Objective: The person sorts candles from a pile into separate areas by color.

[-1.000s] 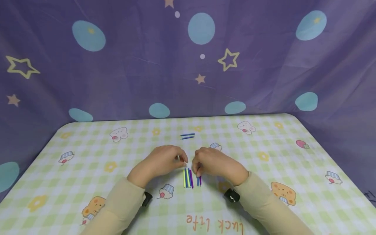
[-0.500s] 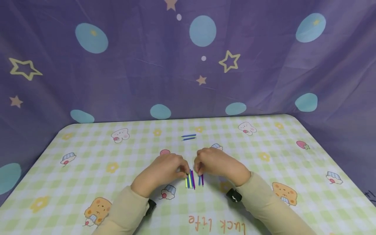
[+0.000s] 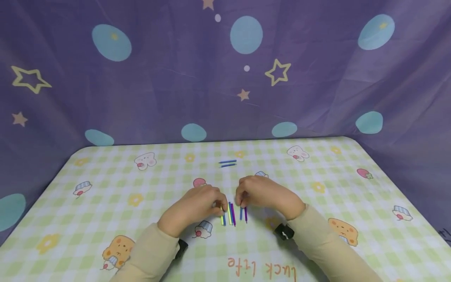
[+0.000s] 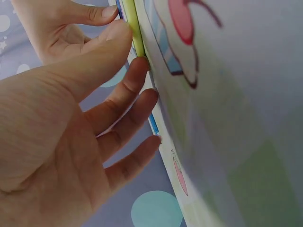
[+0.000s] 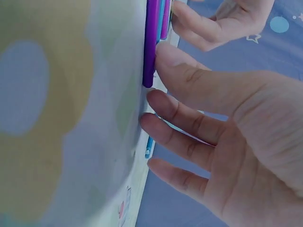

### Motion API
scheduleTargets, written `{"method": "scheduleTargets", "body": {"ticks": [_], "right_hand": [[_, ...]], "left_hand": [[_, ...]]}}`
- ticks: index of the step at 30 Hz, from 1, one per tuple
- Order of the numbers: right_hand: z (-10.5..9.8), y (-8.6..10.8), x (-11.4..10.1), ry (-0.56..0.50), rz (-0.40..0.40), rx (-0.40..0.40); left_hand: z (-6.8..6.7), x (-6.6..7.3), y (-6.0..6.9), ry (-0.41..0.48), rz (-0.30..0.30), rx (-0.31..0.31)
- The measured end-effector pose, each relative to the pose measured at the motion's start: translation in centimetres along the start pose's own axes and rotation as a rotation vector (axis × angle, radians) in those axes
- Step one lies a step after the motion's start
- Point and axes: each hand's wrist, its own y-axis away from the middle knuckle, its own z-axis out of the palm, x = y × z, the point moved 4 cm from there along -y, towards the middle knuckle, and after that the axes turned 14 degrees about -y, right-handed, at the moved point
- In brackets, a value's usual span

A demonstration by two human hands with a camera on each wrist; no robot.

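Thin coloured sticks lie on the table near both hands. My left hand (image 3: pixel 201 203) pinches the far end of a yellow stick (image 4: pixel 133 26) between thumb and fingers. A blue stick (image 3: pixel 224 220) lies close against that yellow one. Between the hands is a middle group: a yellow stick (image 3: pixel 230 216), a blue one and a purple stick (image 3: pixel 233 215). My right hand (image 3: pixel 266 194) has its thumb and index finger at the top of another purple stick (image 5: pixel 150 45), seemingly pinching it. A blue stick (image 3: pixel 241 213) lies beside it. The fingertips partly hide the sticks' far ends.
Farther back, two blue sticks (image 3: pixel 228 163) lie side by side, roughly crosswise. A green-and-white checked cloth (image 3: pixel 165 168) with cartoon prints covers the table. Behind its rear edge hangs a purple curtain (image 3: pixel 158 98).
My left hand has come down onto the leftmost yellow and blue sticks, which now lie apart from the middle group. On the right, the purple and blue sticks have spread slightly.
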Motion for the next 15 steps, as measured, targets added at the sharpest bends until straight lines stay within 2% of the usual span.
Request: {"method": "scheduleTargets", "body": {"ticks": [5, 10, 15], "right_hand": [[-0.05, 0.12, 0.28, -0.013, 0.005, 0.004], [0.03, 0.12, 0.26, 0.003, 0.013, 0.015], [0.14, 0.04, -0.09, -0.038, 0.039, -0.01]], "left_hand": [[0.07, -0.06, 0.16, 0.01, -0.025, -0.043], [0.18, -0.24, 0.28, 0.028, -0.034, -0.054], [0.16, -0.42, 0.46, 0.039, -0.041, -0.06]]}}
